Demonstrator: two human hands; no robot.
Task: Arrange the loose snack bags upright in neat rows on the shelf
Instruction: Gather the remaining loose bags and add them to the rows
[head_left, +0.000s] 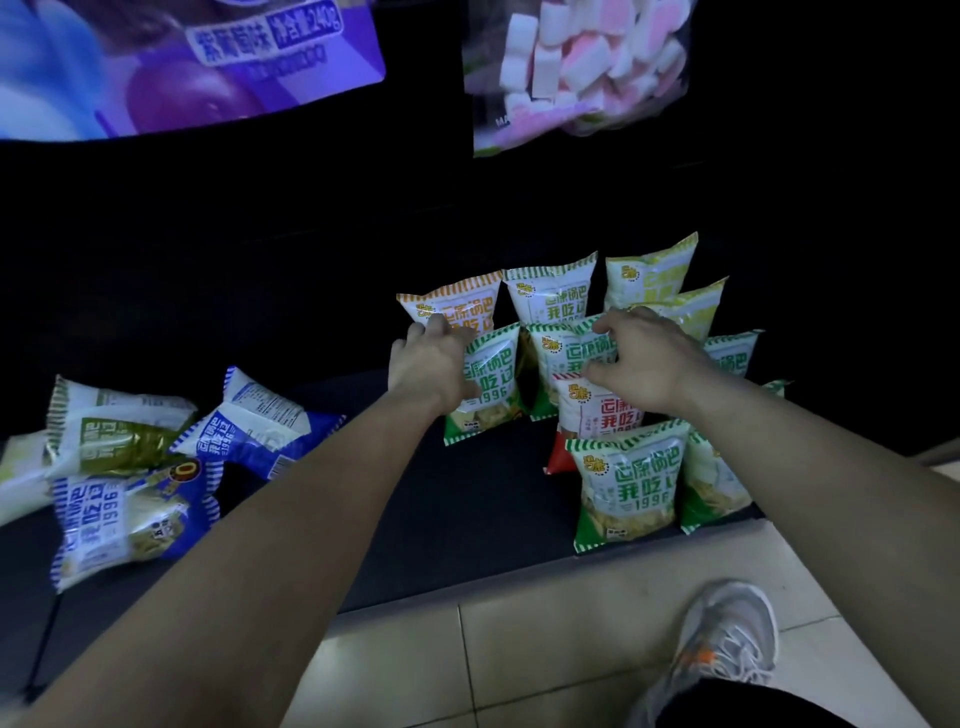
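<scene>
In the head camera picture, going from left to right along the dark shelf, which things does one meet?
Olive bag lying flat → blue bag lying flat → left hand → upright green bag beside it → right hand → green bag at the far right.

The scene is dim with a cool bluish cast. The far back of the shelf (467, 493) sinks into near-black, while the near floor tiles (545, 649) catch the most light. The glossy snack bags (623, 483) show soft glare. Wide-angle distortion bends the edges, and the purple package (182, 62) at far left is blurred.
</scene>
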